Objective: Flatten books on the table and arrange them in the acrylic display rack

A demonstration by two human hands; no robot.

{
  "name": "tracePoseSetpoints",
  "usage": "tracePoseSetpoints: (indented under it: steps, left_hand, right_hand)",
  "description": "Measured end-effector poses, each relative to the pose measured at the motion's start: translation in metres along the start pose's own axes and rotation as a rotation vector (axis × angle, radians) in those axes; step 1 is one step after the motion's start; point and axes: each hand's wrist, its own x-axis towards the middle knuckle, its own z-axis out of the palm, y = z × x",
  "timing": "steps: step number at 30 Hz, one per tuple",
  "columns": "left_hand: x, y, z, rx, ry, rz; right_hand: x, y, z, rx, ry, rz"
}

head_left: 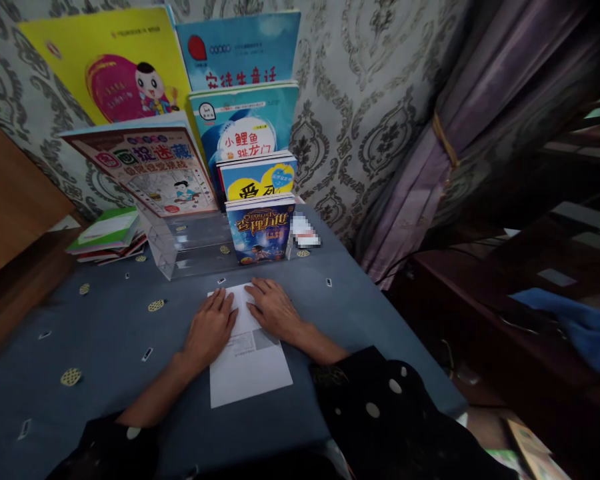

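Observation:
A white sheet of paper (250, 373) with a small printed block near its middle lies on the table in front of me. Its far part looks folded over toward me, though I cannot tell exactly how the layers lie. My left hand (211, 327) rests on the sheet's left edge, fingers stretched out flat. On the far right part of the paper lies my right hand (274, 308), its fingers also extended and pressing down. Neither hand grips anything. Just beyond the fingertips stands a small dark blue book (261, 230) in a clear rack.
The clear acrylic rack (160, 250) holds several upright children's books, among them a yellow one (105, 67). A stack of books (107, 233) lies at the far left. The blue-grey tablecloth (115, 347) ends along the right. A tied purple curtain (425, 167) hangs beyond.

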Motion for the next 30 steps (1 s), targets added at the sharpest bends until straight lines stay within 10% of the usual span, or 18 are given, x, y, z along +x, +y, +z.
tracePoseSetpoints:
  steps: [30]
  left_hand:
    - [0.044, 0.024, -0.004, -0.212, -0.045, 0.255]
  right_hand:
    - [0.018, 0.045, -0.005, 0.556, 0.126, 0.235]
